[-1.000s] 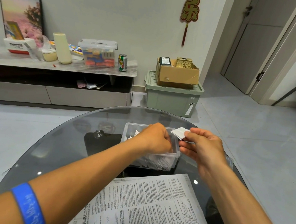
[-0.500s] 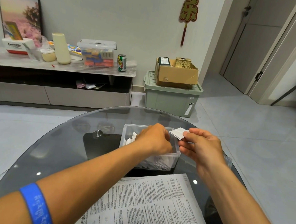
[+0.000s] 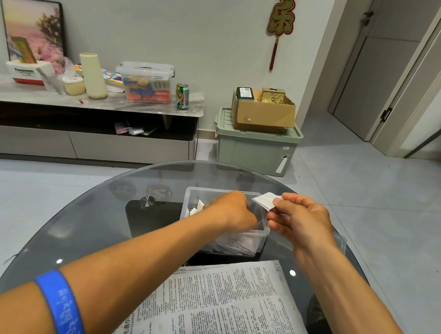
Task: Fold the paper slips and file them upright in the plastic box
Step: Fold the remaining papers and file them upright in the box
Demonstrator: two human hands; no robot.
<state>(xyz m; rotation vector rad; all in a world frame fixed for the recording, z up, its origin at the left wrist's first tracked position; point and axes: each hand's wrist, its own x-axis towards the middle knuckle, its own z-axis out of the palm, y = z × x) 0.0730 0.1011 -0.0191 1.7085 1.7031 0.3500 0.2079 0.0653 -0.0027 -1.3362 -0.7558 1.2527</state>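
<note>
White paper, folded small: the slip (image 3: 264, 200) is pinched in the right hand (image 3: 300, 223), held just above the far right corner of the box (image 3: 237, 235). The box sits on the glass table (image 3: 95, 224), with filed slips (image 3: 196, 209) poking up at its left side and more showing through the near wall. The left hand (image 3: 232, 210) is down inside it, fingers curled; whether it grips anything I cannot tell. Looks like the filing step: likely parting the stack to make a gap. Next call, the slip goes down on edge into that gap, kept upright. Nearer, a printed sheet (image 3: 228, 302) lies flat, dense Chinese text too small to read. Far left, a carton (image 3: 27, 73) reads "Panasonic"; the wall charm (image 3: 281, 18) bears 乐.
</note>
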